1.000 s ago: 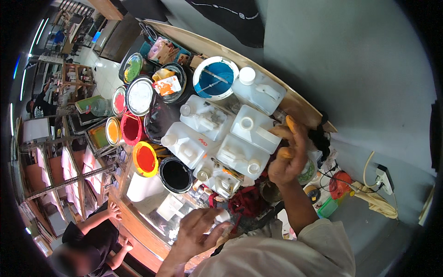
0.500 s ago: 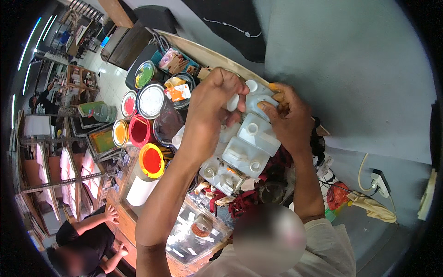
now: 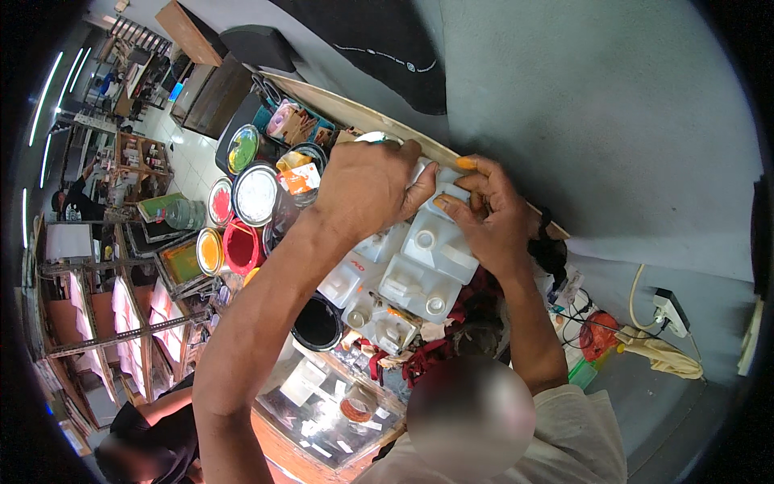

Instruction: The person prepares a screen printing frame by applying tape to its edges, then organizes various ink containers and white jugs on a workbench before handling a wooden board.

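Observation:
Several translucent white plastic jugs (image 3: 439,252) stand packed together on the cluttered bench. My left hand (image 3: 375,185) is closed over the far end of this group, thumb and fingers pinched on a white cap (image 3: 422,168), mostly hidden by the hand. Beside it, my right hand (image 3: 492,211) curls its thumb and fingers over the upper part of a far jug (image 3: 448,194). Orange stains mark my right fingertips. Dark red cloth scraps (image 3: 426,360) lie against the nearer jugs.
Open tins hold white (image 3: 256,194), yellow (image 3: 210,252) and red paint (image 3: 242,246); a black bucket (image 3: 317,323) stands nearer. A tape roll (image 3: 355,403) lies on a glass-like panel. A grey wall (image 3: 597,145) rises at right. Another person (image 3: 157,436) is at lower left.
My left hand has moved left and slightly down, its palm now turned over the cap that showed between its fingers before. My right hand stays at the jug. The view has shifted slightly.

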A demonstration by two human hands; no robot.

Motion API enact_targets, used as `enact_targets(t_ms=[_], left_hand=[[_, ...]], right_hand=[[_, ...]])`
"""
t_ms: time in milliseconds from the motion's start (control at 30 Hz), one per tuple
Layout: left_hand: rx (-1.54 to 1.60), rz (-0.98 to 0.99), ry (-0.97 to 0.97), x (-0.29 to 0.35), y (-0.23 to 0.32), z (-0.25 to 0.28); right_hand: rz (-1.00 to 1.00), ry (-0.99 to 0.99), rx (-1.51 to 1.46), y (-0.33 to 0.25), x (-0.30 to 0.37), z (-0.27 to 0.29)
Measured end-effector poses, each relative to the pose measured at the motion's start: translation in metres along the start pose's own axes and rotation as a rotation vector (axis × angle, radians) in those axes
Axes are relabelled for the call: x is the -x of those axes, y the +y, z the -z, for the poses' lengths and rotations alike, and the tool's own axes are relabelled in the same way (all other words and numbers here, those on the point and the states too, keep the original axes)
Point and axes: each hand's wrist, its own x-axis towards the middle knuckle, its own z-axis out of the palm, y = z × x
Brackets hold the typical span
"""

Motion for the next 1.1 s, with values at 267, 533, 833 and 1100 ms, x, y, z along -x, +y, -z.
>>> enact_targets(t_ms=[267,533,833,1100], left_hand=[[0.275,-0.161,-0.034,0.014,-0.007,0.015],[0.276,0.321,0.214,-0.006,-0.011,0.032],[1.295,0.753,0.154,0.054,-0.037,0.033],[1.150,0.614,0.210,0.065,-0.025,0.012]], right_hand=[[-0.014,0.024,0.019,0.003,0.001,-0.004],[-0.023,0.097,0.072,0.002,0.001,-0.004],[-0.011,0.077,0.087,0.001,0.012,0.000],[-0.034,0.190,-0.016,0.004,0.014,-0.008]])
